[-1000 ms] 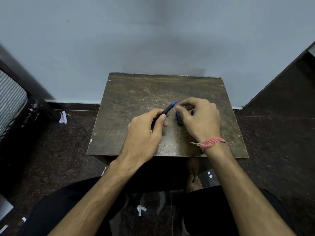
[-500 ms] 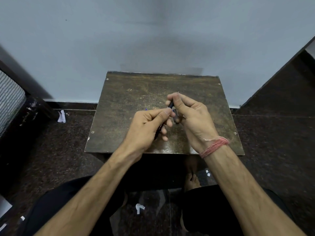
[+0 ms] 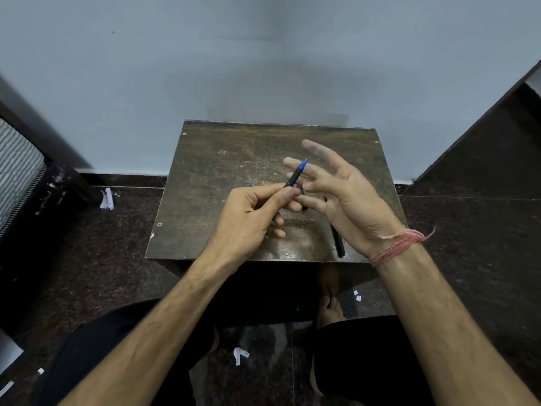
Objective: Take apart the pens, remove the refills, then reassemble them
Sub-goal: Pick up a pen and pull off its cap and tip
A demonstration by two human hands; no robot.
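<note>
My left hand grips a dark pen with a blue tip that points up and away, above the small brown table. My right hand hovers just right of the pen with its fingers spread; whether a small part sits under its fingers is hidden. A second black pen lies on the table near the front right edge, partly hidden under my right wrist. A tiny blue piece peeks out behind my left hand.
The table stands against a pale wall. Dark speckled floor surrounds it, with scraps of white paper on it. A dark piece of furniture stands at the left. My knees and a bare foot are below the table.
My right hand has let go of the pen tip and opened, spreading its fingers to the right. The left hand still holds the pen, whose blue tip now shows.
</note>
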